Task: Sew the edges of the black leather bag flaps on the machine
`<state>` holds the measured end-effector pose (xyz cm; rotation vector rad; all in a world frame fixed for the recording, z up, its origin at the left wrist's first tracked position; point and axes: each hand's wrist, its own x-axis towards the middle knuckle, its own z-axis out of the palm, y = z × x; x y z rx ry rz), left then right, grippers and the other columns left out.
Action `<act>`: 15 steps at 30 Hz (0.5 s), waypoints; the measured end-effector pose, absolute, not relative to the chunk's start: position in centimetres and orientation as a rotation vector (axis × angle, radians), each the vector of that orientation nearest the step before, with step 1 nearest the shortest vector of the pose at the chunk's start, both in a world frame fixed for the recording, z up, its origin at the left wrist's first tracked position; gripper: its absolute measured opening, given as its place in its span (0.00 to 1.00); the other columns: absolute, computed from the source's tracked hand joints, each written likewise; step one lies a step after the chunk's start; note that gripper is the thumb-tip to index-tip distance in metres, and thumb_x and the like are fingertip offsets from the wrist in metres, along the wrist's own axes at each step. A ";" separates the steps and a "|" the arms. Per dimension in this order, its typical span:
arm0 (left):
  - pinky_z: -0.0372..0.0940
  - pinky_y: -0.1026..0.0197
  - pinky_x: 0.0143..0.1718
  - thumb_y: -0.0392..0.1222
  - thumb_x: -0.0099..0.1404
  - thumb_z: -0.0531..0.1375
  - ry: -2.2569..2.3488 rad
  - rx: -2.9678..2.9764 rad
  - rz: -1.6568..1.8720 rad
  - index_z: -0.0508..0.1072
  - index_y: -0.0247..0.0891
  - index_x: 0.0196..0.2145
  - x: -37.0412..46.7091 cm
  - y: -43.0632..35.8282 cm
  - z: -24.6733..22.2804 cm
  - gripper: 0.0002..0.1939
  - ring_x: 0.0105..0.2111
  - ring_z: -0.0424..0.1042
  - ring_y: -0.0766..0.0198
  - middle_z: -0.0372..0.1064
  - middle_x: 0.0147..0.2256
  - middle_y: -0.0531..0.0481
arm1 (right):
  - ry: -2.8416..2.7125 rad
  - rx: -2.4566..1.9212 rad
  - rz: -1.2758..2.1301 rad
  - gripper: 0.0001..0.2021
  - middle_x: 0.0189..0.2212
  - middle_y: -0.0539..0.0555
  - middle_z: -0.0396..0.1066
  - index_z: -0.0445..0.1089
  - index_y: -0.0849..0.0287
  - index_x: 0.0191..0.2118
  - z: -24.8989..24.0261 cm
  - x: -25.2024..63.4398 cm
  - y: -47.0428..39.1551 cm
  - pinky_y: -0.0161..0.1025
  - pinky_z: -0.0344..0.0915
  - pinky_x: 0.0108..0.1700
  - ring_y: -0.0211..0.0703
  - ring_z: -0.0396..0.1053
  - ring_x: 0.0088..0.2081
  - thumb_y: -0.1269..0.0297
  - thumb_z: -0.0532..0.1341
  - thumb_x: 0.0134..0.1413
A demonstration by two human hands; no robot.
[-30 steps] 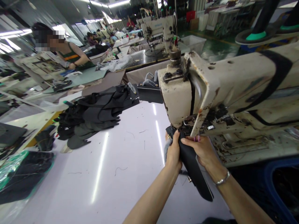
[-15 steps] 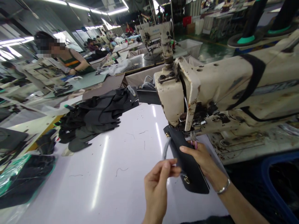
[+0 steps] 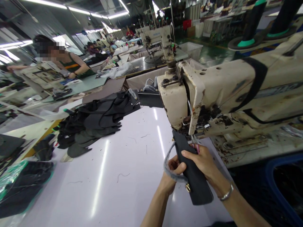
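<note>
A black bag panel [image 3: 193, 175] slants below the sewing machine's head [image 3: 174, 104], its upper end under the needle area. A curved handle in clear wrapping [image 3: 169, 159] joins its left side at gold-coloured rings [image 3: 187, 188]. My left hand [image 3: 174, 173] is closed on the panel's left edge, thumb on the edge, with the handle looping over the hand. On the right side, my right hand [image 3: 201, 160] grips the panel, thumb lying across its face. Small scissors with pink handles [image 3: 197, 147] are also tucked in my right hand, blades toward the machine.
Black cut pieces [image 3: 101, 116] lie heaped on the white table [image 3: 78, 195]. Another black piece with a wrapped handle [image 3: 149, 96] rests behind the machine head. At left is a plastic-wrapped black bundle [image 3: 26, 186]. A blue tub [image 3: 267, 176] stands at right. A co-worker [image 3: 71, 64] sits beyond.
My left hand has moved from beside the handle to the panel's left edge and closed on it. The panel has turned, so the handle now loops out to the left. My right hand keeps its hold.
</note>
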<state>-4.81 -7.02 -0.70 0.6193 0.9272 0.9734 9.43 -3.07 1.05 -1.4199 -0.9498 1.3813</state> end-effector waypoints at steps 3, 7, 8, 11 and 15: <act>0.76 0.48 0.47 0.53 0.52 0.77 0.942 0.498 0.936 0.83 0.31 0.45 -4.3 -6.3 -1.0 0.28 0.41 0.82 0.44 0.82 0.38 0.35 | -1.094 -1.499 1.323 0.11 0.32 0.57 0.82 0.81 0.60 0.33 0.2 9.7 -2.9 0.42 0.71 0.37 0.50 0.77 0.34 0.59 0.71 0.45; 0.77 0.46 0.47 0.49 0.48 0.79 0.928 0.440 0.905 0.84 0.30 0.37 -4.0 -5.3 -1.5 0.24 0.39 0.83 0.40 0.82 0.34 0.35 | -0.938 -1.496 1.424 0.15 0.31 0.58 0.81 0.81 0.61 0.35 -0.3 9.7 -3.5 0.41 0.71 0.34 0.51 0.77 0.33 0.56 0.73 0.43; 0.77 0.46 0.47 0.49 0.47 0.79 0.930 0.445 0.893 0.84 0.29 0.36 -4.1 -5.1 -1.6 0.24 0.39 0.83 0.40 0.82 0.34 0.35 | -0.886 -1.480 1.455 0.15 0.32 0.58 0.81 0.81 0.61 0.35 -0.3 9.7 -3.7 0.41 0.71 0.33 0.51 0.76 0.33 0.56 0.74 0.42; 0.78 0.48 0.46 0.50 0.46 0.79 0.936 0.444 0.851 0.84 0.29 0.37 -4.5 -4.7 -1.9 0.26 0.40 0.83 0.39 0.82 0.36 0.34 | -0.857 -1.490 1.429 0.13 0.30 0.55 0.80 0.83 0.59 0.35 -0.3 9.9 -4.3 0.38 0.68 0.32 0.47 0.74 0.31 0.56 0.74 0.43; 0.78 0.48 0.46 0.52 0.47 0.78 0.931 0.452 0.833 0.84 0.30 0.37 -4.6 -4.7 -2.0 0.25 0.42 0.82 0.39 0.82 0.36 0.35 | -1.031 -1.605 1.215 0.11 0.19 0.48 0.70 0.84 0.56 0.33 -0.3 10.4 -4.8 0.35 0.56 0.24 0.38 0.60 0.22 0.55 0.73 0.46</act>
